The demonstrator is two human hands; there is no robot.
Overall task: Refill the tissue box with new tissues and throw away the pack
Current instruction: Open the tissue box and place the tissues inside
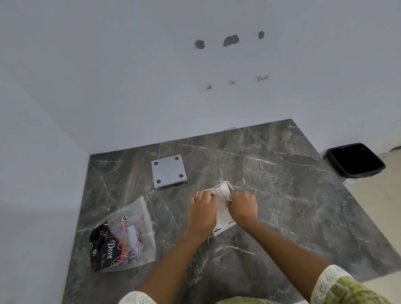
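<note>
A white tissue box (226, 185) lies open side up near the middle of the dark marble table (277, 194). White tissues (221, 214) fill it. My left hand (203, 212) presses on the tissues at the box's left side, and my right hand (242, 207) pinches them at the right side. The box's grey base panel (169, 171), with black round feet, lies apart at the back left. The emptied clear plastic tissue pack (123, 238), printed black and red, lies flat at the table's left.
A black-lined waste bin (353, 160) stands on the floor beyond the table's right edge. White walls close off the back and the left side. A pale floor shows at the right.
</note>
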